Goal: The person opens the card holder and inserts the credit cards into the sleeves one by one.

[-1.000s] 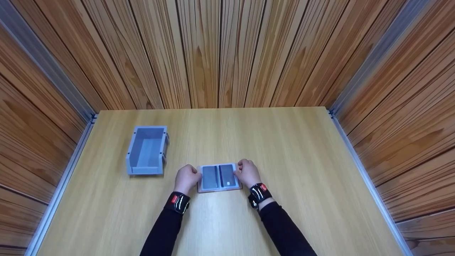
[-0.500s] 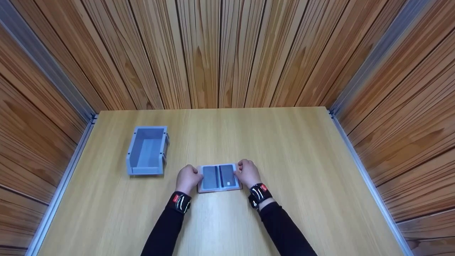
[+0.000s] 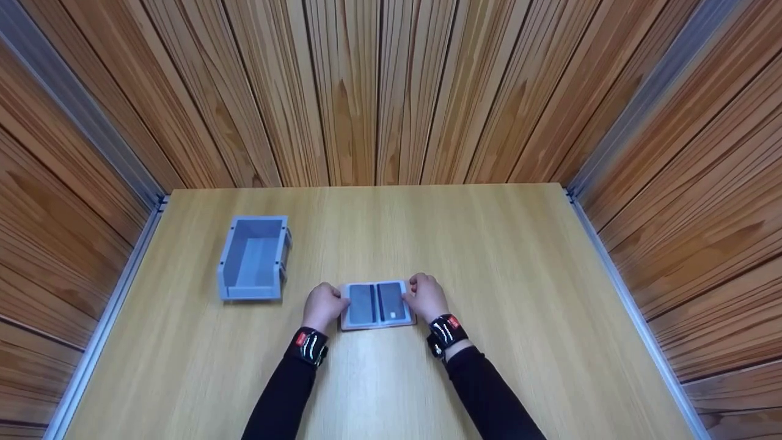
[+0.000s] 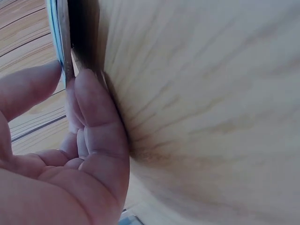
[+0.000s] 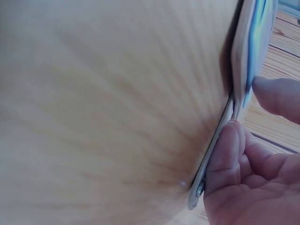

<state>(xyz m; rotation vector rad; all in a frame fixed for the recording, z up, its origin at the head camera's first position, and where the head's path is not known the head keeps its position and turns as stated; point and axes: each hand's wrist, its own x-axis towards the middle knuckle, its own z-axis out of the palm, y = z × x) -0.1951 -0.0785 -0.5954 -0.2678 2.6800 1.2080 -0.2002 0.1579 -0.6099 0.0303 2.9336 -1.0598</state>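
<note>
An opened card holder (image 3: 362,305) lies on the table between my hands, with two dark grey-blue panels inside pale borders and a small light patch at the right panel's lower part. My left hand (image 3: 321,307) pinches its left edge; in the left wrist view the thumb is on the inner side and curled fingers (image 4: 96,105) are behind. At the right edge, my right hand (image 3: 426,297) pinches the holder in the same way. The right wrist view shows the thumb against the inner sheets and a flap (image 5: 213,145) with a metal snap beside the curled fingers.
A grey-blue plastic bin (image 3: 251,293) with a low front stands at the left, behind my left hand. The wooden table (image 3: 489,244) is bordered by metal rails and wood-plank walls (image 3: 397,91) at the back and sides.
My left hand has shifted very slightly to the right along the holder's left edge. The right hand, the card holder and the bin hold their places.
</note>
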